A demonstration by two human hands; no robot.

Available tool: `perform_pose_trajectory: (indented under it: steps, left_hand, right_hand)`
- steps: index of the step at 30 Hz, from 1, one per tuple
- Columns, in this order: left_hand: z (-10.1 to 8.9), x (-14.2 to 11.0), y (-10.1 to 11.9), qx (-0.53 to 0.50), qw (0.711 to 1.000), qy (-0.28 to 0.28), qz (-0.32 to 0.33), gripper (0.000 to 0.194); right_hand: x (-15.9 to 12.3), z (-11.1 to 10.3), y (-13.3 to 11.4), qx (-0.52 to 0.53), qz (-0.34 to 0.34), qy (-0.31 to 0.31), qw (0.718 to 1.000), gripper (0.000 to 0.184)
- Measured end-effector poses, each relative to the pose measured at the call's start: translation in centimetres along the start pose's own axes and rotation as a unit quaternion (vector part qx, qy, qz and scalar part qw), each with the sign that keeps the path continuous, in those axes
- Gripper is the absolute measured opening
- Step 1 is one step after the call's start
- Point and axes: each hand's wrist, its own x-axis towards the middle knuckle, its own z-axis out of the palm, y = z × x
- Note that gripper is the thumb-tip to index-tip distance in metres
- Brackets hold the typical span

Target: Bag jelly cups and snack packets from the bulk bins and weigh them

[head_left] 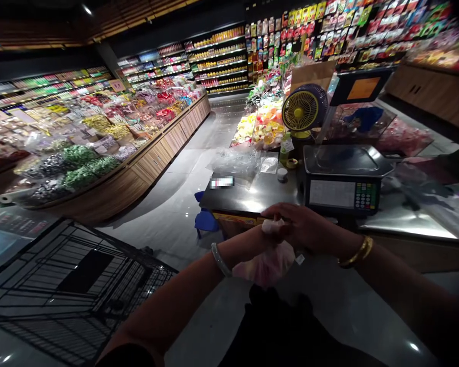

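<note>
Both my hands meet in front of me, just before a steel counter [252, 196]. My right hand [302, 227] is closed over the twisted neck of a thin plastic bag [265, 265] with pinkish contents that hangs below. My left hand [262, 237] is mostly hidden under the right one and presses against the bag's top; its fingers do not show. A pale bangle sits on my left wrist and gold bangles on my right.
A weighing scale [342, 181] with a keypad stands on the counter right behind my hands, with a yellow fan [304, 109], tape rolls and loose plastic bags [237, 163] nearby. A black shopping cart [69, 285] is at lower left. Candy bins [80, 163] line the left aisle.
</note>
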Motion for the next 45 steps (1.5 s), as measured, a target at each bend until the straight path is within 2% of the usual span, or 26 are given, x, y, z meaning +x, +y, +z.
perform_pose_trajectory:
  steps: [2, 4, 6, 8, 11, 15, 20, 23, 26, 28, 29, 31, 33, 34, 37, 40, 43, 45]
  left_hand:
    - [-0.6, -1.3, -0.1, -0.058, 0.998, 0.002, -0.010, 0.017]
    - [-1.2, -2.4, -0.4, -0.103, 0.994, 0.012, -0.021, 0.026]
    - [-1.7, -3.4, -0.9, -0.130, 0.990, 0.035, -0.034, 0.036]
    - [-2.1, -4.2, -1.2, -0.144, 0.986, 0.064, -0.047, 0.043]
    - [-2.7, -5.2, -1.5, -0.191, 0.974, 0.098, -0.075, 0.048]
    - [-3.7, -5.9, -1.7, -0.294, 0.944, 0.097, -0.113, 0.044]
    - [-4.4, -6.1, -1.4, -0.335, 0.930, 0.097, -0.116, 0.030]
    - [-4.3, -6.3, -0.8, -0.356, 0.922, 0.100, -0.116, 0.033]
    - [-4.3, -6.4, -0.3, -0.351, 0.920, 0.136, -0.106, 0.035]
    - [-4.5, -6.4, 0.1, -0.326, 0.927, 0.154, -0.100, 0.031]
    - [-4.6, -6.3, 0.3, -0.312, 0.932, 0.154, -0.096, 0.030]
    - [-4.9, -6.0, 0.7, -0.286, 0.944, 0.141, -0.084, 0.030]
    - [-5.2, -5.8, 1.0, -0.258, 0.954, 0.138, -0.073, 0.030]
    - [-5.3, -5.9, 1.1, -0.242, 0.957, 0.143, -0.073, 0.029]
    - [-5.7, -6.6, 1.1, -0.217, 0.957, 0.173, -0.088, 0.029]
    - [-5.8, -8.0, 0.6, -0.218, 0.949, 0.206, -0.093, 0.029]
    - [-5.9, -9.6, -0.5, -0.181, 0.945, 0.257, -0.092, 0.026]
    - [-6.0, -10.5, -1.2, -0.117, 0.945, 0.292, -0.086, 0.022]
  right_hand:
    - [0.3, 0.5, 0.9, 0.009, -0.037, -0.006, 0.999, 0.038]
    - [0.6, 1.6, 1.8, 0.022, -0.037, -0.029, 0.999, 0.038]
    - [1.0, 2.9, 2.6, 0.036, -0.026, -0.052, 0.998, 0.031]
    - [1.4, 4.2, 2.8, 0.047, -0.009, -0.049, 0.998, 0.020]
    - [1.7, 5.5, 1.8, -0.019, 0.010, -0.012, 1.000, 0.016]
    - [1.4, 5.9, -0.9, -0.163, 0.022, 0.010, 0.986, 0.019]
    - [0.3, 6.9, -2.5, -0.199, 0.053, 0.038, 0.978, 0.023]
    - [-0.2, 7.6, -1.9, -0.125, 0.048, 0.039, 0.990, 0.025]
    - [0.1, 7.9, -0.2, -0.039, 0.035, 0.057, 0.997, 0.014]
    - [0.9, 7.7, 1.3, 0.000, 0.023, 0.083, 0.996, 0.036]
    - [1.4, 7.5, 2.0, 0.029, 0.012, 0.070, 0.997, 0.050]
    - [2.7, 7.2, 3.2, 0.115, -0.018, -0.011, 0.993, 0.071]
    - [4.1, 7.1, 4.1, 0.190, -0.036, -0.097, 0.976, 0.081]
    - [4.7, 7.2, 4.4, 0.213, -0.033, -0.119, 0.969, 0.082]
    - [5.9, 8.2, 4.9, 0.233, 0.000, -0.111, 0.966, 0.073]
    - [6.7, 10.0, 4.9, 0.243, 0.019, -0.099, 0.965, 0.050]
    - [7.4, 12.0, 4.9, 0.234, 0.032, -0.126, 0.964, 0.017]
    - [8.0, 13.2, 4.9, 0.210, 0.037, -0.152, 0.965, 0.011]
